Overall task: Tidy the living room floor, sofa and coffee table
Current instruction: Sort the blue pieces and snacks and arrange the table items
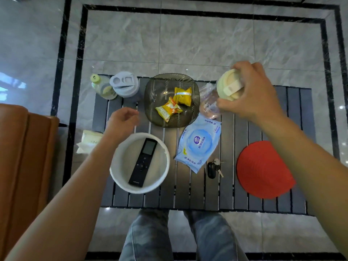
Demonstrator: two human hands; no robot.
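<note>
**Item in hand.** The cream lidded cup [227,85] is found at the far right of the tabletop [235,185]. It is gripped by the right hand [252,93], whose fingers are wrapped round its lid and side. The lid is turned up toward the camera, so the long axis is judged near upright, slightly tilted. Whether the base touches the slats cannot be told.

**Other hand.** The left hand [122,121] is held above the far rim of the white basket [114,166], fingers loosely curled, with nothing seen in it. It is well apart from the cup, with the glass dish [150,91] between them. Any carrying is therefore judged to fall to the right hand.

**Containers.**
- One black remote [143,162] lies in the basket at the near left, its screen end pointing away.
- Two snack packets [182,96] lie in the glass dish at far centre.
- A grey lidded cup [125,85] and a green-capped bottle [99,88] stand side by side at the far left corner. Their contents cannot be determined.

**Loose items.** Crumpled clear plastic [208,104] lies just beside the cream cup. A wipes pack [199,146], keys [213,167] and a red pleated item [263,170] lie on the slats.

**Assessment.** If the cup is to be grouped with the other vessels, a leftward pass over the dish would be required.
</note>
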